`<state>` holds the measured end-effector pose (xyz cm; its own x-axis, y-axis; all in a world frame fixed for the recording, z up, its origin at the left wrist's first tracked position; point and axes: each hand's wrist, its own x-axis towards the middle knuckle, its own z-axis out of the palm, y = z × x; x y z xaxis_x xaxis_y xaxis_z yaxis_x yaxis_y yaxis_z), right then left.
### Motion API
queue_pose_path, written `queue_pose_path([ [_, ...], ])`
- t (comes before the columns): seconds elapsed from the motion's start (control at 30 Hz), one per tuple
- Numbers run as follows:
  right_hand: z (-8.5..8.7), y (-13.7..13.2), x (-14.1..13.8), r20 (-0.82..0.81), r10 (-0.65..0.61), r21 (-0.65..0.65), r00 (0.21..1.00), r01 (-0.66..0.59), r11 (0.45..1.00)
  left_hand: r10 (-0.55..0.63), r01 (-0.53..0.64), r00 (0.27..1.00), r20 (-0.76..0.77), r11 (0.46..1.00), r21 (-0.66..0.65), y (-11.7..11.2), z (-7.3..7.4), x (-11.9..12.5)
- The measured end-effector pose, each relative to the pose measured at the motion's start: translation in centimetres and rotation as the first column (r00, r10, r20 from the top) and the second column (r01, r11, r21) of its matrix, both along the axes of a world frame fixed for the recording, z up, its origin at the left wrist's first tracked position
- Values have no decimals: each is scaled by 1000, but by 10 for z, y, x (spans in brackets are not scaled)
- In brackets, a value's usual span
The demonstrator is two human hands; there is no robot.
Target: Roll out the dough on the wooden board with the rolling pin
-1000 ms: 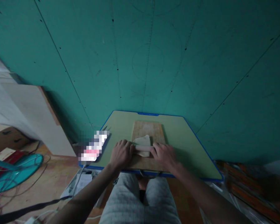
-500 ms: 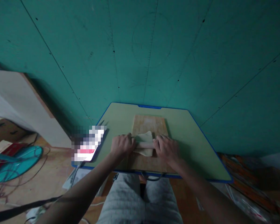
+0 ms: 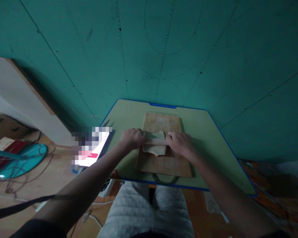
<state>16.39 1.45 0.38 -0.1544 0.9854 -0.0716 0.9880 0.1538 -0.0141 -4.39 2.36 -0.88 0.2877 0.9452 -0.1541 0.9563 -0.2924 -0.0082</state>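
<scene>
A wooden board (image 3: pixel 164 163) lies on a small green table with a blue rim (image 3: pixel 208 138). A flat pale sheet of dough (image 3: pixel 155 150) rests on the board. Across the dough lies a rolling pin (image 3: pixel 156 141). My left hand (image 3: pixel 131 138) is curled over the pin's left end, and my right hand (image 3: pixel 180 143) presses on its right end, fingers bent over it. Both hands sit at the far part of the dough.
A lit phone or tablet (image 3: pixel 91 148) lies on the table's left edge. A teal wall (image 3: pixel 164 53) stands right behind the table. A teal fan (image 3: pixel 20 162) and cables are on the floor at left. My knees (image 3: pixel 149 211) are below the table.
Both hands have pushed the rolling pin away from me along the dough, towards the board's far end. The camera has tilted down slightly.
</scene>
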Motion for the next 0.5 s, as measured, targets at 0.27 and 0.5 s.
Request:
queue_pose_path([
  [0.27,2,18,0,-36,-56,-30,998,55,998,141,-140,988,66,990,-20,12,4,4],
  [0.5,1,37,-2,-29,-94,15,995,95,995,274,-272,954,123,962,-30,31,8,9],
])
